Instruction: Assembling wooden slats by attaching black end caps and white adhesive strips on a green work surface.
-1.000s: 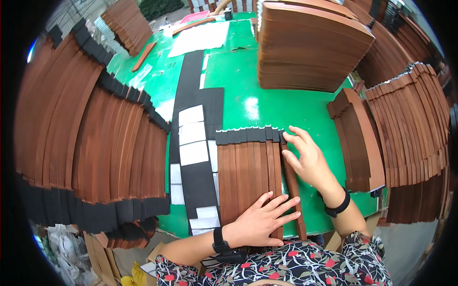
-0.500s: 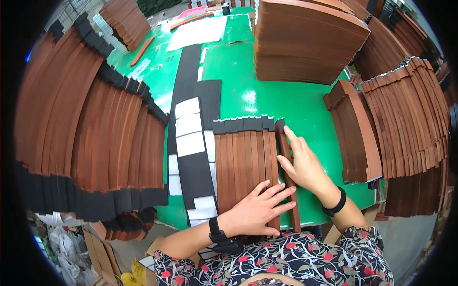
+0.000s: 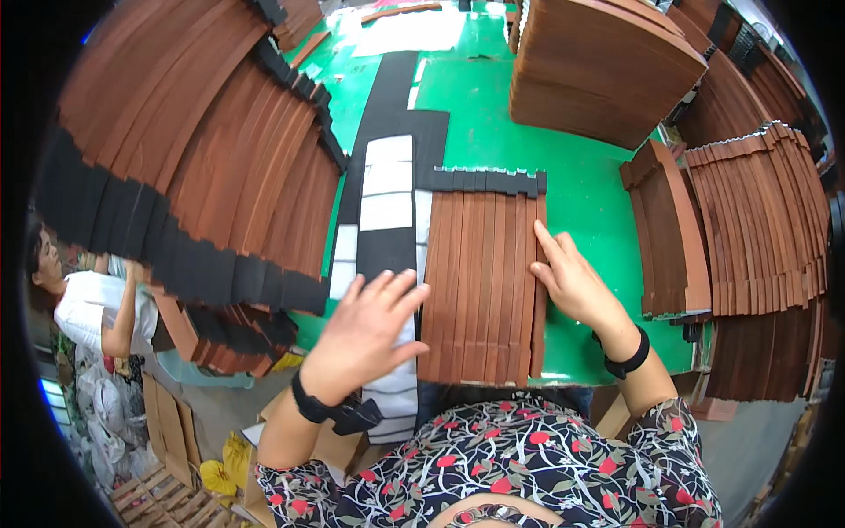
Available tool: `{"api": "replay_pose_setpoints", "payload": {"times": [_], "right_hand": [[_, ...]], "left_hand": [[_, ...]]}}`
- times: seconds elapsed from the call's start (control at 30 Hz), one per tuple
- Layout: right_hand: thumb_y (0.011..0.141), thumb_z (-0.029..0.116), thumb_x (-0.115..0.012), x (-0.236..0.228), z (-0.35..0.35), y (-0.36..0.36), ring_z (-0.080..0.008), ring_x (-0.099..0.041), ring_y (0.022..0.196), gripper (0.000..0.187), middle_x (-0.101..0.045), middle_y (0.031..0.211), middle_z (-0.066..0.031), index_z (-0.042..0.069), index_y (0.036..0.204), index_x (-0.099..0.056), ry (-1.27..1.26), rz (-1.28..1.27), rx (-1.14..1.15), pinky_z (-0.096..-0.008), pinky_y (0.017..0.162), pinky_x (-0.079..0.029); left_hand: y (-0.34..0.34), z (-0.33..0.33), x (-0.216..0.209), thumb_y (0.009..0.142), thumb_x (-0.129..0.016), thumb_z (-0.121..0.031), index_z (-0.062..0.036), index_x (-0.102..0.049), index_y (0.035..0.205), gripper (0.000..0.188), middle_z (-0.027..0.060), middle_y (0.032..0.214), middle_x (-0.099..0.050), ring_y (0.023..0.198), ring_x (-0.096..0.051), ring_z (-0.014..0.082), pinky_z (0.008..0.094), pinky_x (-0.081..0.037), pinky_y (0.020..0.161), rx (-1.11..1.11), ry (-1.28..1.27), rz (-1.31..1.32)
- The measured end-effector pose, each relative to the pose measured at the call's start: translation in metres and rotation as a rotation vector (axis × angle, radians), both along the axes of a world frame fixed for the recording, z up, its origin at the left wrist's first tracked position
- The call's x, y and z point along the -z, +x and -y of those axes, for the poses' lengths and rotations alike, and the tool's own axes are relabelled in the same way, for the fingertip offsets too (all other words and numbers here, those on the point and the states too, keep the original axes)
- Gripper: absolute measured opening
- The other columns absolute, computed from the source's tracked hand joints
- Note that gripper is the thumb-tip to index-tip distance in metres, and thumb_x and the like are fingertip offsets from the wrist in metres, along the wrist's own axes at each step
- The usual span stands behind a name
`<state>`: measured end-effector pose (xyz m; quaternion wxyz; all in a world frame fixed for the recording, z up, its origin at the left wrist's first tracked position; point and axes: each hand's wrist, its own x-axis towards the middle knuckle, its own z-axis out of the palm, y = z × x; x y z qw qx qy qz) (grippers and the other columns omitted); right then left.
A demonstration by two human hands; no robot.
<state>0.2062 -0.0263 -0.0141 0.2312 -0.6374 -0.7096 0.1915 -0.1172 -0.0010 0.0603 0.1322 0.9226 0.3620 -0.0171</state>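
Slats (image 3: 480, 282) sit in a row at twelve o'clock from the shirt (image 3: 493, 440), the half-open right hand (image 3: 576, 282) touching, not gripping, their three-o'clock edge, the left hand (image 3: 370, 334) spread, empty at nine; squaring seems underway, next needing even side pressure.

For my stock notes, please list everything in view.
Table: one, green, centre
Strip row: one, brown with black end, centre
Flat sheets: several, black, left of row
White pieces: several, on or beside sheets
Far sheet: one, white, far end
Left stacks: several, brown and black, left
Tall stack: one, brown, far right
Right stacks: several, brown, right
Co-worker: one, white top, far left
Plastic bags: several, whitish, lower left
Cardboard: several, brown, lower left
Yellow material: count unclear, lower left
Wristbands: two, black, wrists
Left hand: one, over white pieces
Right hand: one, at row's right edge
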Motion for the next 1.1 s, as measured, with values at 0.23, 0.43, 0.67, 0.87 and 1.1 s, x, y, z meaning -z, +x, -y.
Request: {"api": "replay_pose_setpoints", "payload": {"times": [0.23, 0.43, 0.67, 0.87, 1.1], "right_hand": [[0.093, 0.029, -0.071, -0.010, 0.008, -0.011, -0.0460, -0.062, 0.097, 0.073, -0.052, 0.119, -0.0287, 0.003, 0.152, -0.037, 0.108, 0.060, 0.009, -0.0479, 0.084, -0.054], [0.079, 0.053, -0.080, 0.000, 0.059, -0.016, -0.0529, -0.024, 0.148, 0.103, -0.012, 0.162, -0.0360, 0.005, 0.156, -0.031, 0.010, -0.081, -0.148, -0.0519, 0.118, -0.032], [0.066, 0.034, -0.092, 0.006, 0.104, -0.031, -0.0575, -0.009, 0.150, 0.106, -0.011, 0.164, -0.0303, 0.008, 0.153, -0.036, 0.031, -0.035, -0.336, -0.0594, 0.120, -0.027], [0.068, 0.014, -0.090, 0.004, 0.094, -0.031, -0.0557, -0.011, 0.150, 0.094, -0.018, 0.164, -0.0260, 0.004, 0.148, -0.041, 0.000, -0.021, -0.343, -0.0590, 0.118, -0.032], [0.071, 0.026, -0.089, -0.011, 0.093, -0.045, -0.0546, -0.007, 0.151, 0.095, -0.017, 0.164, -0.0261, 0.003, 0.149, -0.041, -0.014, 0.044, -0.300, -0.0606, 0.118, -0.029]], "left_hand": [[-0.038, 0.051, 0.016, 0.078, -0.080, -0.051, -0.0092, -0.045, 0.149, 0.090, 0.0173, 0.158, -0.039, 0.145, -0.038, 0.0401, 0.0582, -0.028, 0.118, -0.128, -0.052, -0.044], [-0.021, 0.087, 0.052, 0.074, -0.084, -0.049, -0.0098, -0.041, 0.151, 0.097, 0.0211, 0.162, -0.031, 0.148, -0.033, 0.0402, 0.0609, -0.028, 0.117, -0.116, -0.049, 0.230], [0.012, 0.083, 0.074, 0.068, -0.089, -0.037, -0.0066, -0.045, 0.148, 0.096, 0.0258, 0.157, -0.036, 0.144, -0.040, 0.0409, 0.0522, -0.041, 0.112, -0.135, 0.051, 0.393], [0.020, 0.066, 0.076, 0.064, -0.090, -0.014, -0.0030, -0.053, 0.139, 0.084, 0.0232, 0.153, -0.043, 0.136, -0.050, 0.0401, 0.0423, -0.050, 0.105, -0.112, 0.052, 0.435], [0.030, 0.062, 0.080, 0.067, -0.088, -0.018, -0.0009, -0.055, 0.135, 0.077, 0.0247, 0.151, -0.045, 0.133, -0.052, 0.0407, 0.0428, -0.049, 0.105, -0.133, 0.094, 0.501]]}}
